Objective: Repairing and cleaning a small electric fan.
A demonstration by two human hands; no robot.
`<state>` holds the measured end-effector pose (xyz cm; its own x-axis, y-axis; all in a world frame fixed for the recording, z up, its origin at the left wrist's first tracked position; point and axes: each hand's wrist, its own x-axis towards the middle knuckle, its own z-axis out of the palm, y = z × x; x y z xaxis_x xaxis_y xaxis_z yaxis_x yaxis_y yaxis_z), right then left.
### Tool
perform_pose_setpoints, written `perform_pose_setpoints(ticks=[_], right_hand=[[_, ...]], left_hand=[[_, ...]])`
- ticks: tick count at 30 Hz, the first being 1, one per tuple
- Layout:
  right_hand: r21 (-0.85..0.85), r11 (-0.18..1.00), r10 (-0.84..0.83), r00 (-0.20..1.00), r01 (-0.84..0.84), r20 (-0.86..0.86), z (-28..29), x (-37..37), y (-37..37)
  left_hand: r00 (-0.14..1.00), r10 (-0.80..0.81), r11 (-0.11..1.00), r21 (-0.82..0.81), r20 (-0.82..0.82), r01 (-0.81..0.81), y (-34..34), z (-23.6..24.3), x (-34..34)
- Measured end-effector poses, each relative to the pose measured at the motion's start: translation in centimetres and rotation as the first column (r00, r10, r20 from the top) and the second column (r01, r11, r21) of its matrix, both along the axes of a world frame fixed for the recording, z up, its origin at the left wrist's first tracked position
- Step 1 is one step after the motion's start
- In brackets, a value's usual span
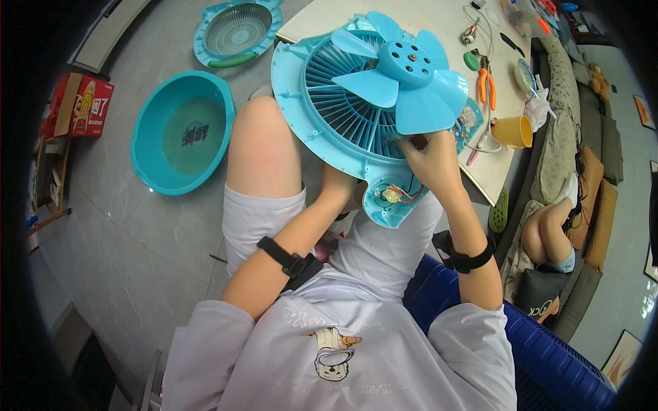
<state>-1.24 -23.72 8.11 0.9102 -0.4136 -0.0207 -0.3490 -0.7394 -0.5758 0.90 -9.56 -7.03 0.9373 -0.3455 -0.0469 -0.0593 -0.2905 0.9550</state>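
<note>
A light-blue fan housing (296, 116) with a slatted round grille rests across my lap and against the table edge. In front of its grille sits a fan blade wheel (411, 65) with several broad light-blue blades. My left hand (339, 181) reaches beneath the housing's lower rim, its fingers hidden. Under the lowest blade, my right hand (435, 161) has its thumb and fingers bent together at the grille; what they grip is hidden. Beside that hand, a small circuit board (393, 194) with thin wires sits in the housing's lower lobe.
On the white table (322, 17) lie orange-handled pliers (487, 85), a yellow cup (513, 131) and cables. A teal basin (147, 154) of cloudy water and another light-blue grille (236, 31) are on the left floor. Another person's bare legs (548, 233) rest on the sofa at right.
</note>
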Motion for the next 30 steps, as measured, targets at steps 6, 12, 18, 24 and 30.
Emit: perform_pose_setpoints(ticks=[6,12,18,24,30], right_hand=[[0.029,1.000,-0.003,0.997,0.005,-0.075,1.9,-1.3,0.8],[-0.064,0.995,-0.077,0.996,0.079,0.040,0.4,0.2,0.9],[-0.037,0.994,-0.100,0.987,0.105,0.123,0.7,-0.7,1.0],[0.021,1.000,-0.026,0.984,0.023,0.176,1.4,-3.0,1.4],[-0.054,0.994,0.098,0.983,-0.091,0.156,2.5,-1.2,2.1]], left_hand=[[0.839,-0.159,0.929,-0.367,-0.521,-0.052,4.4,7.2,-1.6],[0.968,-0.111,0.994,-0.027,-0.226,0.108,2.0,2.8,0.2],[0.808,0.036,0.928,-0.280,-0.588,-0.245,0.7,4.7,-0.4],[0.713,-0.251,0.903,-0.423,-0.655,-0.070,4.0,6.1,-2.0],[0.849,-0.224,0.887,-0.461,-0.478,-0.025,3.3,5.2,-2.8]])
